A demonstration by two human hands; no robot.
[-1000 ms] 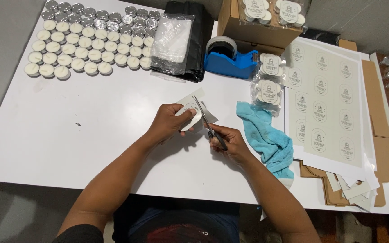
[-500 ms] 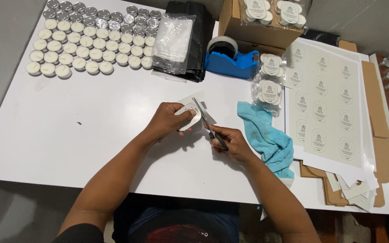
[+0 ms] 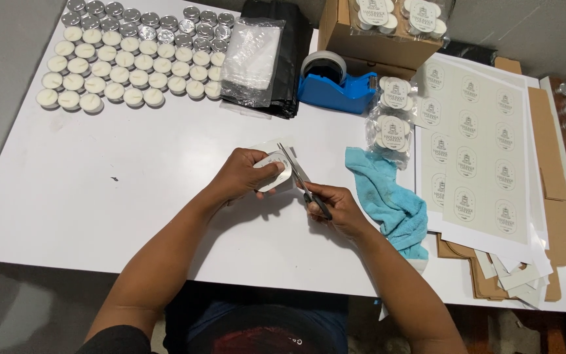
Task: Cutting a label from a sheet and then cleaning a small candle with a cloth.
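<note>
Since the earlier frames we note the paper label (image 3: 275,172) turned slightly in our left hand (image 3: 242,176), its loose white corner now tucked lower; the scissors (image 3: 302,182) sit a touch further into the cut. Left fingers are closed on the label, thumb on top, holding it just above the desk (image 3: 132,190) near its middle. Right hand (image 3: 337,208) has its fingers through the scissor handles, gripping them; blades are slightly parted against the label's right edge.

Handling judgement: label is thin sheet, very light, floppy, easily creased or torn. Best held close to the cut line, flat between thumb and fingers, away from the blades.

Nearby: blue cloth (image 3: 388,196) just right of the right hand, label sheets (image 3: 479,151) beyond it, blue tape dispenser (image 3: 332,85) and rows of tealight candles (image 3: 126,65) at the far side.
</note>
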